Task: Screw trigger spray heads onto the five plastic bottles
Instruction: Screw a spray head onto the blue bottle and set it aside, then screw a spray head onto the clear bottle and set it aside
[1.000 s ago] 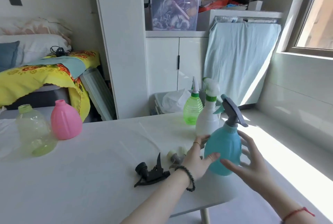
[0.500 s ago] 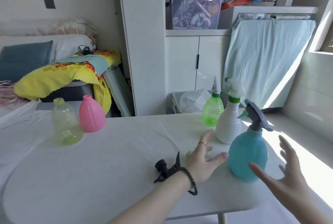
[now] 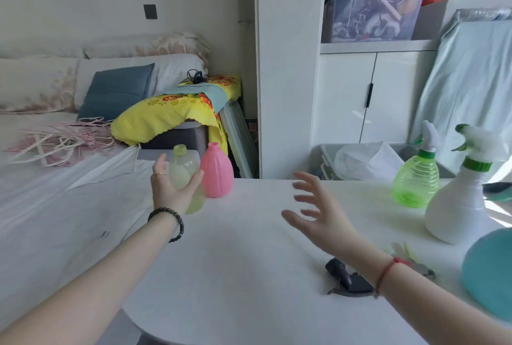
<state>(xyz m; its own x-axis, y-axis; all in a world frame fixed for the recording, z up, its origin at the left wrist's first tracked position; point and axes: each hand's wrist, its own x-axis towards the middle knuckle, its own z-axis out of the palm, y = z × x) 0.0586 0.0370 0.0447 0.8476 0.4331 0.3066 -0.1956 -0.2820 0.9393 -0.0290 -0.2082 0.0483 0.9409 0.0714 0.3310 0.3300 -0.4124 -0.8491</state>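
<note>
Hovering mid-table, right hand [image 3: 324, 220] splays fingers [image 3: 304, 178] wide; left hand [image 3: 170, 190], fingers open, flanks yellow bottle [image 3: 183, 167] near far edge.

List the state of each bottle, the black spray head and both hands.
Yellow bottle, upright, no head.
Pink bottle, upright, no head.
Green bottle, head on.
White bottle, head on.
Teal bottle, top unclear at frame edge.
Black spray head, loose, lying on table.
Left hand, open, cupped around yellow bottle.
Right hand, open, fingers spread, empty.
</note>
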